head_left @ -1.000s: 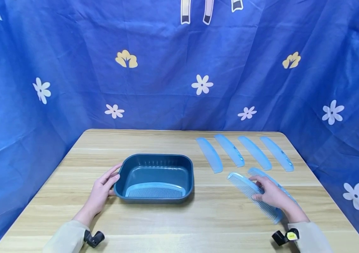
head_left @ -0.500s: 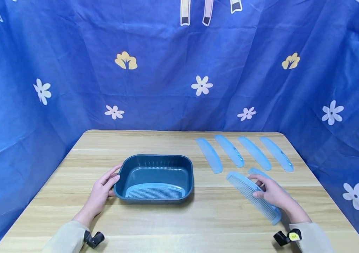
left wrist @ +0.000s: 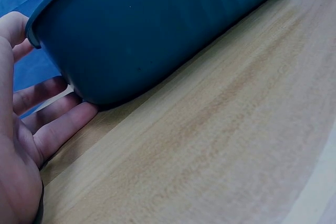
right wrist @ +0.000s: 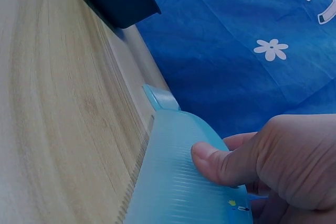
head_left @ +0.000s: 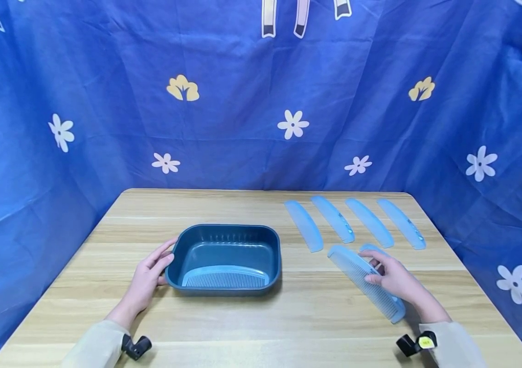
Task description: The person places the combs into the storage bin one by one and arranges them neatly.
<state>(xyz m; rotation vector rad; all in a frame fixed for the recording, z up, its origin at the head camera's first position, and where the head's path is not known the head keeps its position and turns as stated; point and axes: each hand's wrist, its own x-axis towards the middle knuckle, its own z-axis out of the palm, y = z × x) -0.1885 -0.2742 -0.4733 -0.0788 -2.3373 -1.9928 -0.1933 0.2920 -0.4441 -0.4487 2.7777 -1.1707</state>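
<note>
Comb [head_left: 358, 275], one, right of the tub [head_left: 224, 293]: pinched in my right hand [head_left: 396, 281], thumb on its face, fingers behind its spine, teeth toward the tub. Left hand [head_left: 146, 278]: my fingers apart, nearly straight, touching the tub's left end. Inner comb [head_left: 226, 278], one, inside the tub. Spare combs [head_left: 304, 225], four, in a row right of the tub. Hidden comb [head_left: 371, 248], one, partly behind my right hand.
</note>
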